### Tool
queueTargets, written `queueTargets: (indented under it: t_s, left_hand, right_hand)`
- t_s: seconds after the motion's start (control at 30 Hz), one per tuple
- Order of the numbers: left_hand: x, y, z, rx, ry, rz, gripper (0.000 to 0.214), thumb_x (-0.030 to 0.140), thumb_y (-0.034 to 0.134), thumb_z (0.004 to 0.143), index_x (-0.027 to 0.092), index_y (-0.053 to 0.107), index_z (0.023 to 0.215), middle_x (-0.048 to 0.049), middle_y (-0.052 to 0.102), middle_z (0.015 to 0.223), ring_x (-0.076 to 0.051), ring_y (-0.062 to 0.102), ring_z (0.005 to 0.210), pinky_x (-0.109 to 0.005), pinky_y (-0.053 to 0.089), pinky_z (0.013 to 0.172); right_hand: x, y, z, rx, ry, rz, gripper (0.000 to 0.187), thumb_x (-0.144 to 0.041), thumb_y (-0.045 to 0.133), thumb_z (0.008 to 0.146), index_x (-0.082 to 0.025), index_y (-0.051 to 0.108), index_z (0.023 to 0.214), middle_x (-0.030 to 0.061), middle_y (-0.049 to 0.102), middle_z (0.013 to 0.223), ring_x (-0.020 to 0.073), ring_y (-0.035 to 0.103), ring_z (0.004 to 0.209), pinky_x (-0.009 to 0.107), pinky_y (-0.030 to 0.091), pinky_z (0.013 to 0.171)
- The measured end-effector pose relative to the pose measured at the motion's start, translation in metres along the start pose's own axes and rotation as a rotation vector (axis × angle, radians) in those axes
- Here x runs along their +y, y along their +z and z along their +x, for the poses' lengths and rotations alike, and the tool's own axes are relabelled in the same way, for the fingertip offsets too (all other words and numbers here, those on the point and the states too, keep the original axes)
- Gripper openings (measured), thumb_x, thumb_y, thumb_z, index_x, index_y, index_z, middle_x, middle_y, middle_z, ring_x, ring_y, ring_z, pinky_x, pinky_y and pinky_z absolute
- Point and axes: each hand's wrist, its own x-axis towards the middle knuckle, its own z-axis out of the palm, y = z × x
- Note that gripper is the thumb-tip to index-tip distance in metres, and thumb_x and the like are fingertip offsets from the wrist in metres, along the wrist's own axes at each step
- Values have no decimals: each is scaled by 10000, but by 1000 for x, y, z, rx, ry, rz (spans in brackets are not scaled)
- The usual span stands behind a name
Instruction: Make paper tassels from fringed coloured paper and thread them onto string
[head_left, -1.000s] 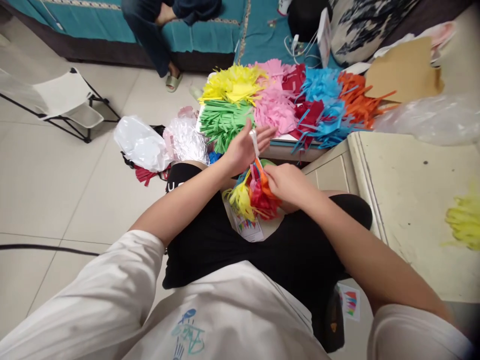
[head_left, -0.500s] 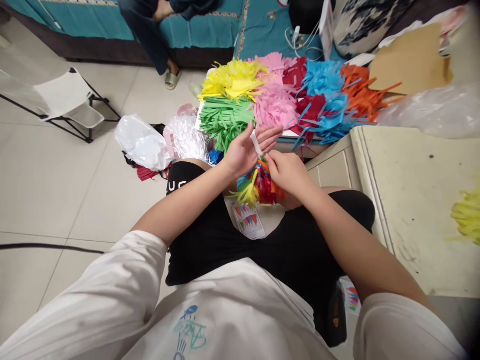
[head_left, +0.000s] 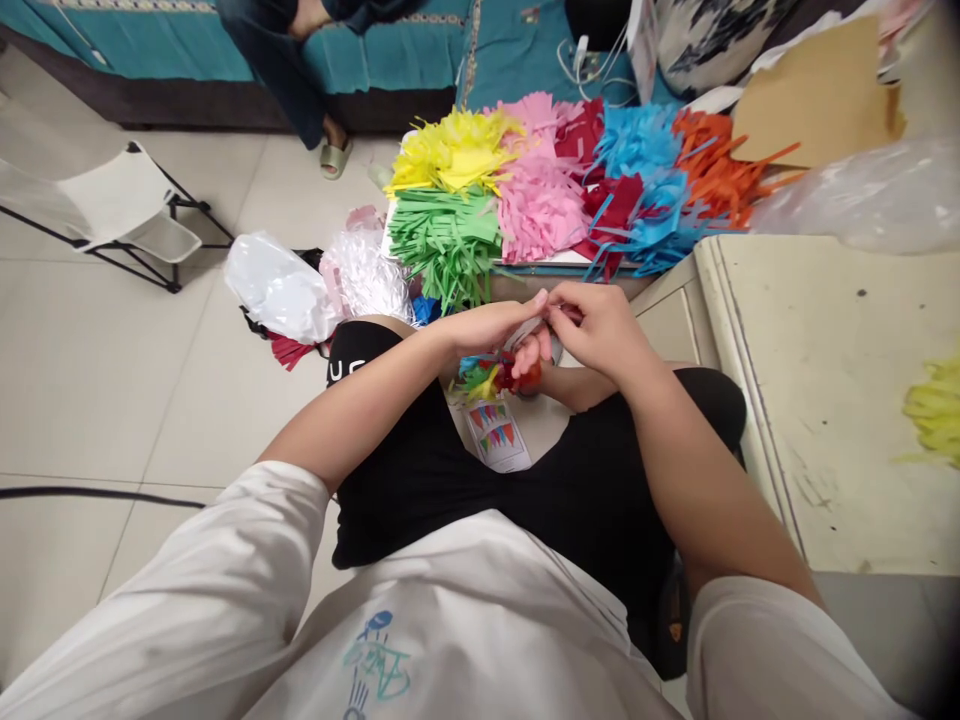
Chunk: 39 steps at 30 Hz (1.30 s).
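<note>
My left hand (head_left: 504, 325) is in front of my knees, turned on its side, its thumb stretched out and its fingers curled loosely. A white strip (head_left: 527, 328) lies against its palm, partly hidden by the hand. My right hand (head_left: 596, 325) meets the left thumb, its thumb and index finger pinched together at the strip's end, which is mostly covered. Below both hands hangs a bunch of multicoloured paper tassels (head_left: 480, 380), in yellow, green, blue and red. A printed card (head_left: 499, 437) with pictures of coloured bunting lies under it, between my legs.
Piles of fringed paper, green (head_left: 442, 235), yellow (head_left: 454, 150), pink (head_left: 540, 205), blue (head_left: 645, 150) and orange (head_left: 720, 165), cover a low table ahead. A cream cabinet (head_left: 832, 400) stands at right. Plastic bags (head_left: 277, 285) and a folding stool (head_left: 120, 205) are left. Another person's leg (head_left: 277, 70) is beyond.
My left hand has turned from an open palm to its side, with fingers curling. My right hand has come up against its thumb. The tassel bunch shows lower and is more covered.
</note>
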Motion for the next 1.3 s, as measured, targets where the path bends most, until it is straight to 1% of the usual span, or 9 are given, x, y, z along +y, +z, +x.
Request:
queueTargets:
  t_s: [0.1, 0.2, 0.37, 0.5, 0.6, 0.67, 0.87, 1.07, 1.3]
  left_hand:
    - [6, 6, -5, 41, 57, -14, 802, 885, 667, 991, 133, 770, 733, -58, 590, 465, -117, 493, 366, -239, 384, 433]
    - [10, 11, -7, 13, 92, -53, 723, 784, 758, 999, 150, 713, 655, -9, 488, 403, -96, 414, 343, -235, 376, 438]
    - [13, 16, -6, 113, 164, -124, 783, 716, 594, 1127, 177, 645, 562, 15, 372, 345, -92, 360, 309, -239, 384, 446]
    - [13, 11, -4, 145, 226, -125, 819, 736, 618, 1111, 196, 565, 497, 35, 317, 335, -79, 339, 304, -244, 447, 487]
    - [12, 4, -6, 124, 252, -110, 834, 734, 654, 1094, 210, 503, 464, 45, 282, 328, -79, 342, 299, -254, 489, 513]
    - [13, 2, -8, 109, 230, -103, 818, 737, 674, 1081, 209, 511, 479, 53, 282, 328, -85, 355, 295, -262, 530, 539]
    - [15, -1, -15, -16, 155, -109, 788, 730, 696, 1063, 205, 539, 497, 38, 315, 326, -155, 524, 322, -342, 672, 698]
    - [18, -4, -19, -120, 131, -10, 754, 853, 793, 916, 153, 789, 634, -55, 526, 389, -214, 643, 410, -376, 672, 680]
    - [22, 9, -20, 36, 165, -65, 692, 784, 798, 971, 127, 862, 763, -38, 551, 410, -173, 654, 438, -277, 583, 585]
  right_hand:
    - [6, 6, 6, 34, 165, 338, 241, -441, 723, 964, -239, 667, 846, 33, 681, 749, 206, 598, 718, 340, 437, 690]
    - [7, 14, 7, -49, 311, 724, 379, -537, 882, 843, -246, 640, 834, 27, 698, 749, 198, 642, 695, 331, 481, 664]
    - [-1, 29, 0, -140, 426, 1127, 410, -502, 964, 811, -233, 656, 826, 47, 773, 827, 231, 775, 819, 406, 654, 845]
    - [-4, 26, 0, -88, 373, 1113, 394, -465, 1025, 743, -230, 772, 932, 54, 838, 984, 251, 809, 960, 409, 673, 939]
    - [-4, 16, 2, -129, 260, 1017, 595, -537, 1060, 711, -253, 835, 1182, 80, 861, 1261, 319, 796, 1243, 450, 663, 1075]
    - [-6, 15, 0, -124, 179, 935, 578, -589, 1061, 740, -238, 858, 1151, 94, 865, 1268, 337, 786, 1303, 461, 647, 1138]
    - [-4, 40, -4, 23, 195, 1084, 528, -569, 1117, 696, -212, 771, 871, 58, 817, 898, 248, 824, 865, 375, 716, 793]
    - [0, 41, -1, -90, 202, 1196, 573, -544, 1131, 680, -201, 727, 898, 14, 751, 849, 173, 741, 705, 290, 646, 616]
    - [1, 28, 1, -182, 206, 1274, 464, -371, 1061, 768, -199, 676, 962, -40, 680, 668, 113, 629, 525, 193, 429, 471]
